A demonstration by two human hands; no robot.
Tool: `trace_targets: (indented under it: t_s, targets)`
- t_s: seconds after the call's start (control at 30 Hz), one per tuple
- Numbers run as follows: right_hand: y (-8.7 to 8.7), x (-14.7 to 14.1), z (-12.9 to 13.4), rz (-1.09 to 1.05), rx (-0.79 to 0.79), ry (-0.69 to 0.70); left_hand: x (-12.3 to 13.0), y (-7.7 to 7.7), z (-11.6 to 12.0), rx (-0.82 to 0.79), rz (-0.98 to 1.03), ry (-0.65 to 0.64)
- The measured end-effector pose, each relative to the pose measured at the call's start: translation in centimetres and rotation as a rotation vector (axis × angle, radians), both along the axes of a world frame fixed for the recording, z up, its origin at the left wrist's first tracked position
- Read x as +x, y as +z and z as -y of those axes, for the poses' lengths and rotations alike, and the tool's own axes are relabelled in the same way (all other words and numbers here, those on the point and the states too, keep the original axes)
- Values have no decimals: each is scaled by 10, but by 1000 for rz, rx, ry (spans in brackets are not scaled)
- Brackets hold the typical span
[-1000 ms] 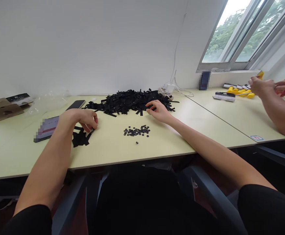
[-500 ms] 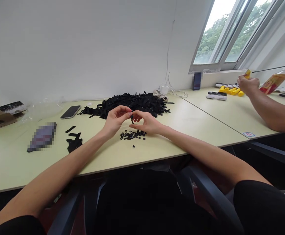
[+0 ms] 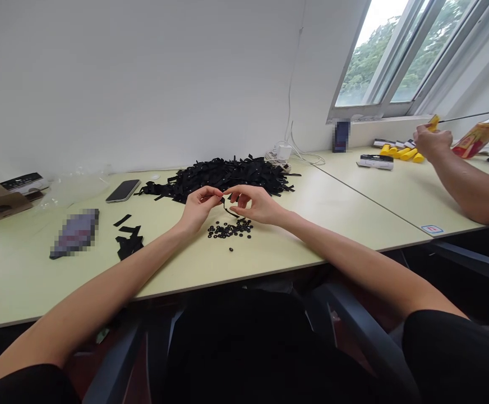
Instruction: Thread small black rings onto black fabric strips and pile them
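Note:
My left hand (image 3: 200,207) pinches a thin black strip (image 3: 230,206) between its fingertips, and the strip curves down to the right. My right hand (image 3: 255,205) curls just beside it, with fingers apart and nothing visible in them. Below my hands lie several small black rings (image 3: 230,229) on the pale green table (image 3: 295,235). A large heap of black strips (image 3: 223,177) sits just beyond my fingers. A small bunch of black strips (image 3: 129,244) lies to the left of my left forearm.
Left of the heap lie a smartphone (image 3: 122,191) and a blurred flat item (image 3: 76,233). Cardboard (image 3: 3,205) sits far left. At right, a co-worker's hand (image 3: 432,143) holds a yellow-handled tool near a row of yellow objects (image 3: 402,155). A plug and cables (image 3: 283,152) stand by the wall.
My hands have drawn slightly apart, and more of the black strip now shows between them. The view has shifted a little. The co-worker's hand has moved slightly to the right.

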State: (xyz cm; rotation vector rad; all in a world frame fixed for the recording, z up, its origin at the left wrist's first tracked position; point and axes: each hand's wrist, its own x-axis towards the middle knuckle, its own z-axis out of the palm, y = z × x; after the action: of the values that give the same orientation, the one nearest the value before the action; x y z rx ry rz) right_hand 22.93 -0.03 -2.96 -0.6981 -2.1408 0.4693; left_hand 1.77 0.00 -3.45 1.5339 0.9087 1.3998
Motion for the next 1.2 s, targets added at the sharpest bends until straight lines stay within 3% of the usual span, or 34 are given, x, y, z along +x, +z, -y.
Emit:
trace_targets:
  t_s: [0.2,0.37,0.43,0.53,0.63,0.73,0.97,1.07,1.2]
  targets:
    - [-6,-8,6,58,-37,-107,5,0,2,-80,111,-37]
    - [-9,-9,1,12,-40,-77,5,0,2,-43,44,-35]
    - [-7,-6,-3,-35,-41,-98,-3,6,2,27,-112,-30]
    - [0,2,-7,-93,-44,-139,-23,23,2,172,-558,-121]
    - [5,7,-8,-125,-70,-146,-44,37,3,122,-955,-310]
    - [5,7,-8,-106,-95,-147,-50,42,3,85,-1095,-367]
    - [0,3,-5,-25,-138,-113,-38,31,6,132,-1036,-363]
    - [0,2,-2,-6,-164,-53,-35,22,3,155,-921,-235]
    - [-1,0,0,3,-159,6,-27,9,1,196,-593,-80]
